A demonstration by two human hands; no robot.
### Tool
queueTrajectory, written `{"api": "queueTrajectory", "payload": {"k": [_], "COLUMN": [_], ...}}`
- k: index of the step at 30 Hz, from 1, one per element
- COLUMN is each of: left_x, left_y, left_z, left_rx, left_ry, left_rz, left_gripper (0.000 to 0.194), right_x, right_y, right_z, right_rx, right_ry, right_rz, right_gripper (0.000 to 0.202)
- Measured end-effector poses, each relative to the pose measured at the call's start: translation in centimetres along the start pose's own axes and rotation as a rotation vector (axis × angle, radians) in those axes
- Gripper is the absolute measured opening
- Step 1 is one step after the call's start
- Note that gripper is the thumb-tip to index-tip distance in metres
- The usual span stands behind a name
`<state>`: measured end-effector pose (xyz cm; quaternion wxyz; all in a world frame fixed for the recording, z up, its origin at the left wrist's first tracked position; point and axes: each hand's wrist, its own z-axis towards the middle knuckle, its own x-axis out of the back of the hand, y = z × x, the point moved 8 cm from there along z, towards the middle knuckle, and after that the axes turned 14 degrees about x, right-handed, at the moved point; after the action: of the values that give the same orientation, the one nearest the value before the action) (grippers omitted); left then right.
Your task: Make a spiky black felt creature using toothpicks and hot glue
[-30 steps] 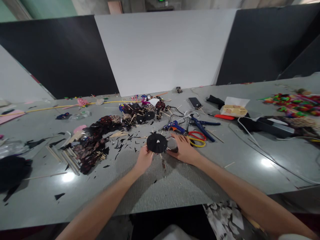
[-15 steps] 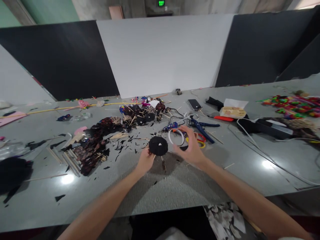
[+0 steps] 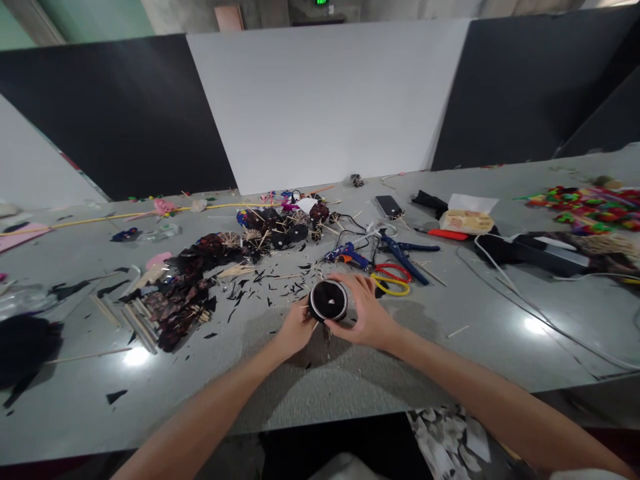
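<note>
My left hand (image 3: 296,328) is closed around the underside of a small round black umbrella-like piece (image 3: 327,297) with thin wooden sticks below its top. A white ring (image 3: 345,308) lies over that black top, circling a small pale spot at its middle. With thumb and fingers curved round the ring's right side, my right hand (image 3: 370,317) grips it. Just beyond the right hand are a blue glue gun (image 3: 356,256), a red loop (image 3: 395,268) and a yellow loop (image 3: 393,288). Black scraps (image 3: 245,293) are scattered left of the hands.
Dark crumpled material (image 3: 175,307) and wooden sticks (image 3: 137,323) lie to the left. Blue-handled pliers (image 3: 400,257), a phone (image 3: 389,206) and a tissue pack (image 3: 466,220) are on the right. White cables cross the table's right side. Upright panels (image 3: 330,100) stand behind.
My right hand has moved left and slightly down with the white ring, bringing it from beside the black piece onto its top. The left hand keeps hold of the black piece.
</note>
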<state>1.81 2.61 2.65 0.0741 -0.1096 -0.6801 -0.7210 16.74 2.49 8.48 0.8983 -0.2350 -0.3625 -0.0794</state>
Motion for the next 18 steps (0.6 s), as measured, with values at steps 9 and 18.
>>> {"api": "queueTrajectory", "payload": {"k": [9, 18], "left_x": [0.04, 0.01], "left_y": [0.05, -0.10], "left_z": [-0.04, 0.03], "left_rx": [0.028, 0.011], "left_ry": [0.013, 0.006], "left_rz": [0.000, 0.001], "left_gripper": [0.021, 0.021], "right_x": [-0.37, -0.56], "right_y": [-0.31, -0.22], "right_z": [-0.02, -0.09], "right_rx": [0.041, 0.034], "right_ry": [-0.026, -0.037], "right_rz": [0.012, 0.005], "right_gripper": [0.084, 0.083]}}
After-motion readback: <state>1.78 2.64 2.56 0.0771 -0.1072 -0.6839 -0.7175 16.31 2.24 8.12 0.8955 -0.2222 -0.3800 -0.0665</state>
